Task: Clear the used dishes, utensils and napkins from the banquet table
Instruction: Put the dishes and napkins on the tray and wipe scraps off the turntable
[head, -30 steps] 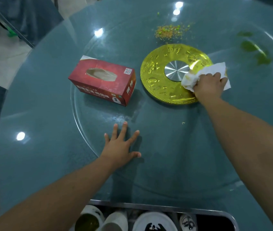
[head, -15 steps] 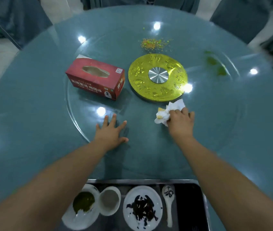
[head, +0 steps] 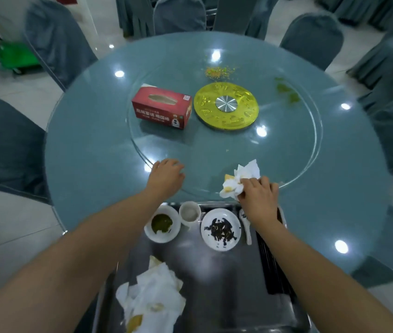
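The right hand point(head: 259, 197) has its fingers curled round a crumpled white paper napkin stained yellow point(head: 239, 180), gripping it at the near edge of the round glass turntable point(head: 286, 140), just above the far rim of the steel tray. The left hand point(head: 165, 177) rests palm-down on the glass at the turntable's near rim, fingers bent loosely and holding nothing; motion blur hides how far they are spread.

Just below both hands lies a rectangular stainless-steel tray point(head: 214, 296). Along its far end stand a white saucer with a green smear point(head: 162, 224), a small white cup point(head: 189, 212) just beside it, a white round plate scattered with dark scraps point(head: 220, 229), and a white ceramic spoon point(head: 247, 227) partly under the right wrist. A dark bundle, seemingly chopsticks point(head: 272, 260), runs along the tray's right side. At the tray's near left corner sits a heap of used white napkins with yellow stains point(head: 152, 301).

Farther out on the turntable stand a red cardboard tissue box point(head: 161, 109) and, just to its right, a gold embossed disc with a silver hub point(head: 226, 105). Beyond the disc lies a patch of orange and green crumbs point(head: 218, 70); to the right, green smears point(head: 286, 91). The round blue-grey banquet table point(head: 82, 152) is ringed by chairs in blue-grey covers point(head: 56, 44)
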`<state>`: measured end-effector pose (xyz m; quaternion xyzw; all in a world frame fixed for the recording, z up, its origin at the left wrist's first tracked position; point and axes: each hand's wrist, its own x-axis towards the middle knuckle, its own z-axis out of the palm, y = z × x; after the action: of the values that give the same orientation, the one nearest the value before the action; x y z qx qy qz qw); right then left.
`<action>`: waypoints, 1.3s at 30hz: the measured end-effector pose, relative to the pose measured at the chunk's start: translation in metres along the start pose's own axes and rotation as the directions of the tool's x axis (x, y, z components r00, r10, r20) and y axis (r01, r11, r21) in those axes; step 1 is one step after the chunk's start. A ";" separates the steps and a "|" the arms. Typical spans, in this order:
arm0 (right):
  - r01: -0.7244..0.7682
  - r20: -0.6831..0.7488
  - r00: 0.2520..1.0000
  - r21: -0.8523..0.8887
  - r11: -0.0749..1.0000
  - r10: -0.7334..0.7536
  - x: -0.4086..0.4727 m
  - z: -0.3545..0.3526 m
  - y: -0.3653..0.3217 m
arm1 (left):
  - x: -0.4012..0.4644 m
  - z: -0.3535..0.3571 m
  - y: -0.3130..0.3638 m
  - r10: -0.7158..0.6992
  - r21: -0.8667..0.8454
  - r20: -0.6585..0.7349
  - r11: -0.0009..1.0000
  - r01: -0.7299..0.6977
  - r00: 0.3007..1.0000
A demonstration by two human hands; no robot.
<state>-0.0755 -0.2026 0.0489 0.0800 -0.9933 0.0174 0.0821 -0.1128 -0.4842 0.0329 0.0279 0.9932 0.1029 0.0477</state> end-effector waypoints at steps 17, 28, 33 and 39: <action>0.434 0.508 0.753 0.094 0.896 -0.418 -0.213 0.006 -0.098 | -0.193 0.014 -0.019 0.111 0.021 -0.043 0.994 -0.110 0.993; 0.518 0.475 0.712 0.144 0.843 -0.518 -0.144 -0.009 -0.068 | -0.156 -0.003 -0.015 0.016 0.036 -0.004 0.999 -0.016 1.000; 0.460 0.386 0.800 0.097 0.882 -0.460 -0.070 -0.017 -0.035 | -0.112 -0.014 -0.002 -0.039 0.029 0.015 0.999 0.038 0.999; 0.326 0.360 0.855 0.185 0.927 -0.373 0.019 0.009 -0.009 | -0.055 -0.014 0.000 -0.073 0.011 0.026 0.997 0.072 0.997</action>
<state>-0.0943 -0.2146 0.0431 0.2658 -0.9556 0.0443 -0.1195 -0.0591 -0.4903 0.0511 -0.0066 0.9933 0.0955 0.0646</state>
